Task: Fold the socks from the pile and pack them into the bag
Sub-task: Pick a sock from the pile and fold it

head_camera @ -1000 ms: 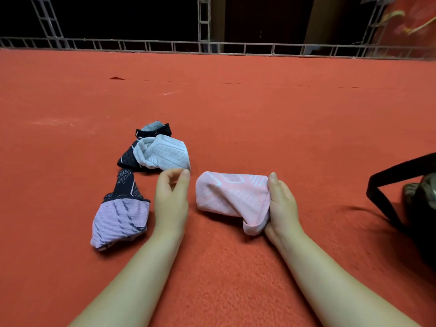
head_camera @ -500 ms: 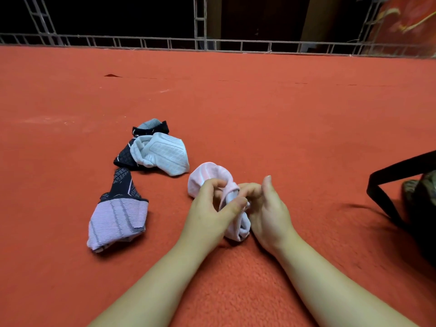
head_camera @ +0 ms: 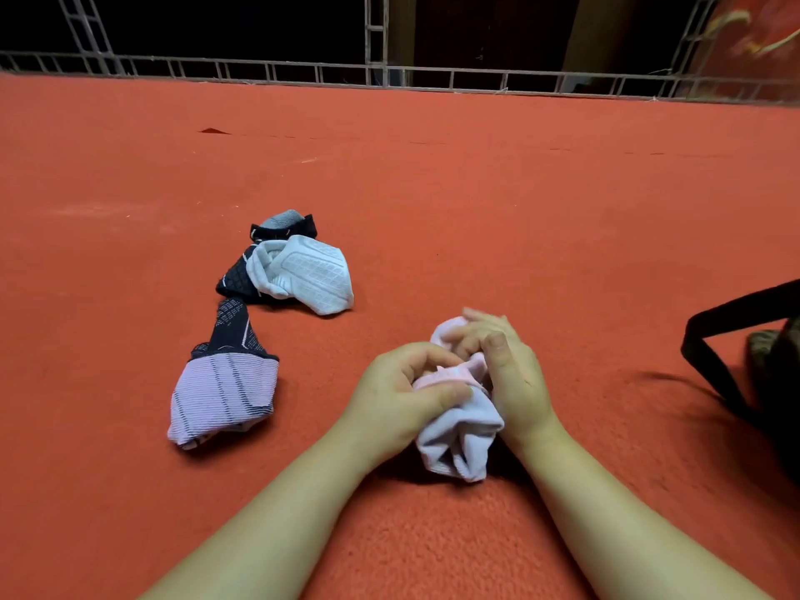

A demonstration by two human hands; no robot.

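Pink sock [head_camera: 459, 430] bunched between both hands on red carpet [head_camera: 519, 210].
Left hand [head_camera: 398, 396] and right hand [head_camera: 511, 374] each clutch it (its long axis can't be read). Left lies a striped lilac sock [head_camera: 223, 394]; beyond, a white sock [head_camera: 311, 272] over dark ones; the bag [head_camera: 736, 339] sits right; a metal railing [head_camera: 389, 75] edges the far side.

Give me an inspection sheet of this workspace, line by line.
Surface: red carpet.
Job's things: pink sock bunched between both hands; white sock lying on a dark sock; striped lilac sock by itself; bag at right edge, partly out of frame.
Clutter: nothing seen.
Grippers: left hand and right hand both grip the pink sock.
Cables: nothing seen.
Surroundings: metal truss railing, dark beyond.
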